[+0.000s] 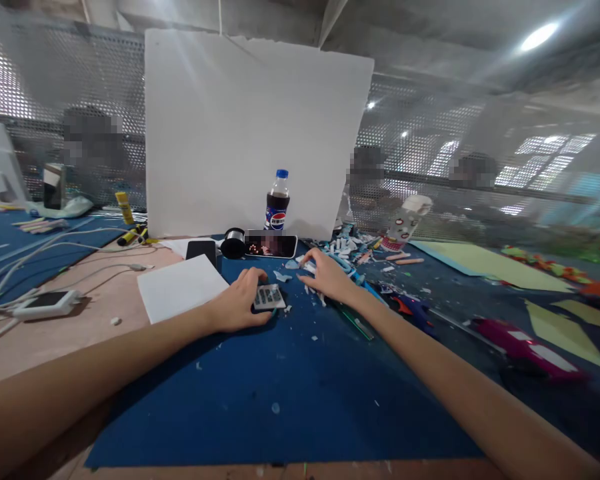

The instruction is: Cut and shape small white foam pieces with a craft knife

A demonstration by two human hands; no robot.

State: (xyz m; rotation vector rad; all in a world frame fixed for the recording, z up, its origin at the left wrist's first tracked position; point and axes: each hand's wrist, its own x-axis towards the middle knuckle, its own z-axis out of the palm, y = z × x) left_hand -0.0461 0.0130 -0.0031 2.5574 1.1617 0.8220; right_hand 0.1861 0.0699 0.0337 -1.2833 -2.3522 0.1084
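Note:
My left hand (243, 301) rests on the blue mat and curls round a small grey rectangular piece (269, 297) with rows of darker marks on its face. Its thumb lies along the near edge, the fingers at the far left side. To the right, my right hand (327, 277) reaches low over the mat with thumb and fingers bent and apart, holding nothing that I can see. White and pale blue scraps (282, 276) lie between the hands, and more sit by the right fingertips. Beside the left wrist is a sheet of white paper (180, 288).
Behind the hands stand a cola bottle (278, 203), a phone (272, 245), a black spool (233, 244) and a white board (250, 133). A scrap heap (353, 243), a glue gun (414, 310) and a magenta tool (527, 350) lie rightward. White cables (35, 250) run at left.

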